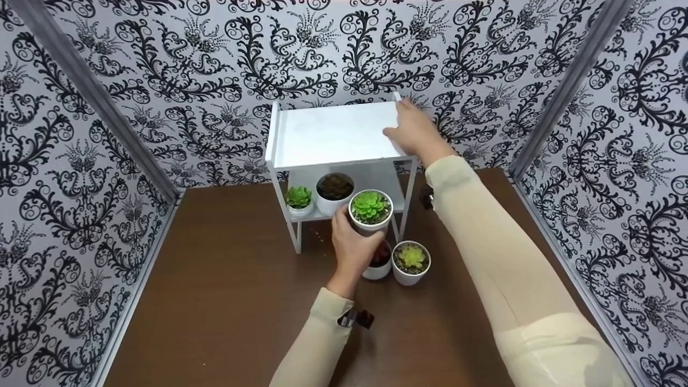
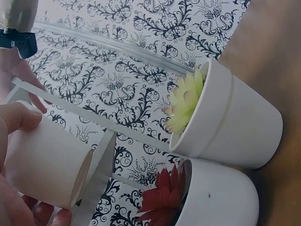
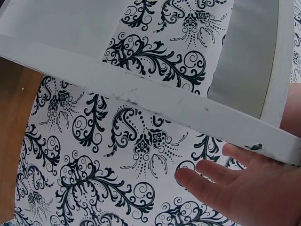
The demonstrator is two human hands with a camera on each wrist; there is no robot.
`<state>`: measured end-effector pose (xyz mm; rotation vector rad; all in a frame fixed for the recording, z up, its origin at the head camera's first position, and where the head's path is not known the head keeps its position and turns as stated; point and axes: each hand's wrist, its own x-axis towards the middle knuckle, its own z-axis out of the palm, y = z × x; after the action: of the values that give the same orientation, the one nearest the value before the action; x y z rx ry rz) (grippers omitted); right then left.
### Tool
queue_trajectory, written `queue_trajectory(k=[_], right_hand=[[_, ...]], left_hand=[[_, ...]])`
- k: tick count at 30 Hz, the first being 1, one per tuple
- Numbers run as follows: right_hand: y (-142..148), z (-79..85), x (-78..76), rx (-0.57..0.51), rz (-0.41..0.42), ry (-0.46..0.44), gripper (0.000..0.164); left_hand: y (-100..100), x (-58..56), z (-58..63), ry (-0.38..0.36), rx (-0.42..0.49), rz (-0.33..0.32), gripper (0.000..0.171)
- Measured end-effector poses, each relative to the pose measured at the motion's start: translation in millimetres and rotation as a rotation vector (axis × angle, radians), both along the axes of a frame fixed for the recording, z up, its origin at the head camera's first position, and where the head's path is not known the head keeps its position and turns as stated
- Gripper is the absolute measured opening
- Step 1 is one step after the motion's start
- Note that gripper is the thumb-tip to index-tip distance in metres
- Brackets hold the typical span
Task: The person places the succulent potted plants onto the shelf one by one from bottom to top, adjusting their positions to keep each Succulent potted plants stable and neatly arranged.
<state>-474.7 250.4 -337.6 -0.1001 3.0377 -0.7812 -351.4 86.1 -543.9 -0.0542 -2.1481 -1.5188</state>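
Observation:
My left hand (image 1: 355, 244) grips a white pot with a bright green succulent (image 1: 371, 207), held just in front of the shelf rack's lower tier. In the left wrist view, fingers wrap round the side of this pot (image 2: 44, 162). My right hand (image 1: 416, 131) holds the right side of the white shelf rack (image 1: 333, 134), thumb over the top panel and fingers on the outer side. The right wrist view shows those fingers beside the white frame (image 3: 155, 99). On the lower tier stand a small green succulent (image 1: 299, 198) and a pot with a dark plant (image 1: 334, 194).
On the brown table (image 1: 215, 301), by the rack's front right leg, stand a pot with a red succulent (image 2: 216, 193) and one with a yellow-green succulent (image 1: 411, 260). The red one is partly hidden behind my left hand. Patterned walls (image 1: 193, 64) enclose the back and sides.

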Motion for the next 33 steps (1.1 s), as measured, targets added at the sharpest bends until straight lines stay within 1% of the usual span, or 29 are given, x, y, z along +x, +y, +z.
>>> queue_trajectory(k=[6, 13, 21, 26, 33], right_hand=[[1.0, -1.0, -1.5, 0.024, 0.016, 0.006, 0.088], [1.1, -1.1, -2.0, 0.022, 0.004, 0.003, 0.088], [1.2, -1.1, -0.6, 0.012, 0.006, 0.002, 0.087], [0.5, -1.6, -1.2, 0.010, 0.000, -0.006, 0.087], [1.2, -1.3, -2.5, 0.043, 0.008, 0.006, 0.088]], left_hand=[[6.3, -1.8, -3.5, 0.010, -0.004, 0.018, 0.084], [9.9, -2.6, -4.4, 0.035, -0.021, 0.025, 0.084], [11.8, -3.9, -0.9, 0.035, -0.013, 0.020, 0.084], [13.4, -4.4, 0.4, 0.040, -0.013, 0.037, 0.084], [16.9, -4.3, 4.1, 0.046, -0.006, 0.052, 0.083]])
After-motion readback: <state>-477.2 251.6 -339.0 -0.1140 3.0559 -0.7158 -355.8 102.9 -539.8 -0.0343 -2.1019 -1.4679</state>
